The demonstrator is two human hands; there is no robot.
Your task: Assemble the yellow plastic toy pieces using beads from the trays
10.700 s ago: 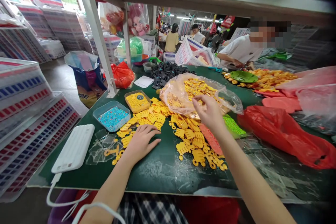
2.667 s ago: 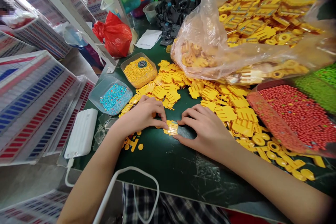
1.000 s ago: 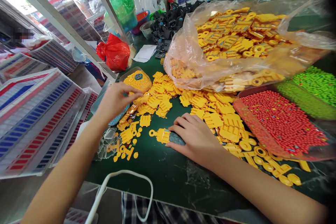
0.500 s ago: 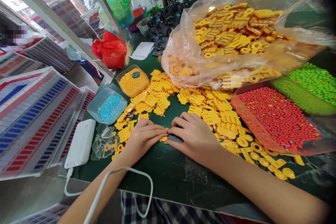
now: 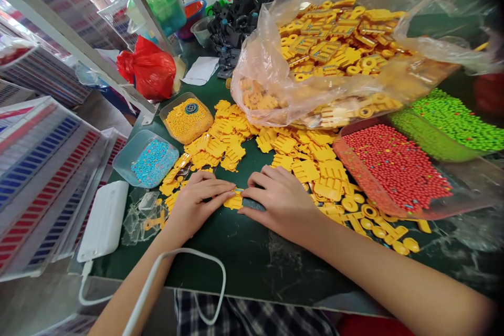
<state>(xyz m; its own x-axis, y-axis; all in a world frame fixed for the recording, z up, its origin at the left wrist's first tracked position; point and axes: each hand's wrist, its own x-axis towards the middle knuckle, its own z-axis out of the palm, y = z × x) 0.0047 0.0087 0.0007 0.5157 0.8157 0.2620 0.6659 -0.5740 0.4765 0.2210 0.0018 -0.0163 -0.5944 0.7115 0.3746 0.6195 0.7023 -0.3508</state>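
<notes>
Both my hands meet low over the green table. A small yellow plastic piece with slots (image 5: 233, 200) lies between them. My left hand (image 5: 197, 200) is closed, its thumb and fingertips pinching the left edge of that piece. My right hand (image 5: 279, 203) curls around a dark grey, flat-sided object (image 5: 253, 204) whose kind I cannot make out; its end is beside the yellow piece. Loose yellow plastic pieces (image 5: 305, 170) are heaped just beyond my hands. Small clear plastic pieces (image 5: 137, 218) lie to the left of my left hand.
A clear bag of yellow parts (image 5: 260, 63) stands behind. Beads fill a red tray (image 5: 354, 184), a green tray (image 5: 429, 139), a yellow-bead tub (image 5: 189, 134) and a blue-bead tub (image 5: 124, 160). A white power bank (image 5: 103, 223) trails a cable (image 5: 185, 253) across my left forearm.
My hands have drawn slightly apart, showing more of the yellow piece between them. The whole view has shifted, so things on the table appear farther left.
</notes>
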